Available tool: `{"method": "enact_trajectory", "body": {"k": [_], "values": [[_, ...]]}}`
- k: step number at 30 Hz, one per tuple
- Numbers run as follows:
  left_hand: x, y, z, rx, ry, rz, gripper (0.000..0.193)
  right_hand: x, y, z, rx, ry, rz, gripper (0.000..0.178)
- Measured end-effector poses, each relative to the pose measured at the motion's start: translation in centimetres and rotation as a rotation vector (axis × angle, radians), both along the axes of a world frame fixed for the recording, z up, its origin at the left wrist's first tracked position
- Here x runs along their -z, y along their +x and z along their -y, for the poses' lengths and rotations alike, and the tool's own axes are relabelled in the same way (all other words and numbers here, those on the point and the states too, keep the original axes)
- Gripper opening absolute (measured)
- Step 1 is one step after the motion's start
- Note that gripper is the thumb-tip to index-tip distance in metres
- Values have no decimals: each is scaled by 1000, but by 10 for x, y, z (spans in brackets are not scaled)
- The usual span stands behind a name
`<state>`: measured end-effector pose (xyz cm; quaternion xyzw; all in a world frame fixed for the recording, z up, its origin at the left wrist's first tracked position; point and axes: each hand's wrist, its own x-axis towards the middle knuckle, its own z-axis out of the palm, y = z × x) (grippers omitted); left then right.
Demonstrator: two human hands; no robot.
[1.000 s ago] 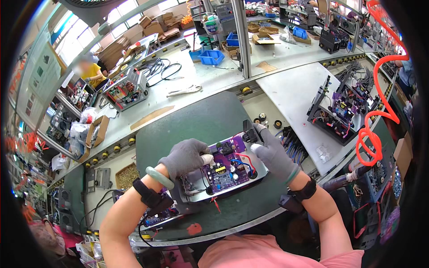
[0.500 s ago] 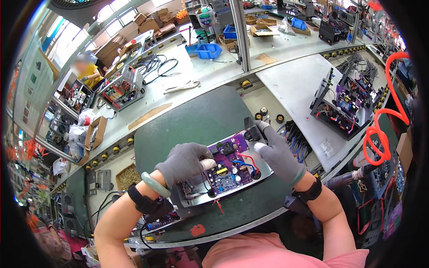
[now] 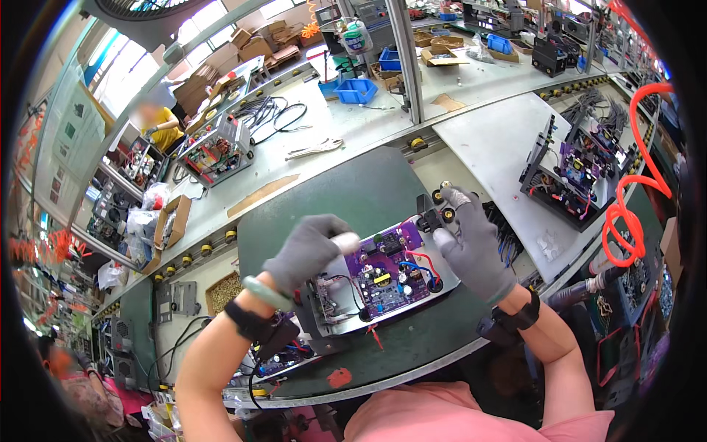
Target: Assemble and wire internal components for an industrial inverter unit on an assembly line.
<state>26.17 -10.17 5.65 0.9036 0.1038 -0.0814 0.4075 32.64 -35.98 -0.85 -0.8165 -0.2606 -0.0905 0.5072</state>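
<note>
My left hand [image 3: 313, 247], in a grey glove with pale fingertips, is raised over the left end of a purple circuit board [image 3: 390, 272]. Its fingers are bent and slightly apart, and nothing shows in them. The board sits in a silver metal tray [image 3: 342, 313], with red and blue wires looping at its right side. At the tray's far right corner stands a black panel [image 3: 426, 214]. My right hand [image 3: 475, 250], gloved alike, is beside that panel with thumb and forefinger apart. Between them and the panel are round black connectors with brass centres [image 3: 448, 214].
A green mat [image 3: 317, 191] lies under the tray. To the right, another purple-board unit [image 3: 574, 166] rests on a pale panel. An orange coiled hose [image 3: 626, 228] hangs there. A box of small brass parts [image 3: 222, 293] stands left. A person in yellow [image 3: 163, 131] sits far left.
My left hand has lifted off the board. My right forefinger has moved away from its thumb and the black panel, uncovering a round connector. The whole view has shifted slightly.
</note>
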Motion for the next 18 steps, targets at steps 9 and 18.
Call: {"method": "enact_trajectory", "body": {"k": [9,18], "values": [[-4,-78,8,179,693,588,32,-9,-44,-63,-364,-59,133,22],[18,-87,-3,59,886,802,46,-5,-49,-117,-404,-223,181,19]]}}
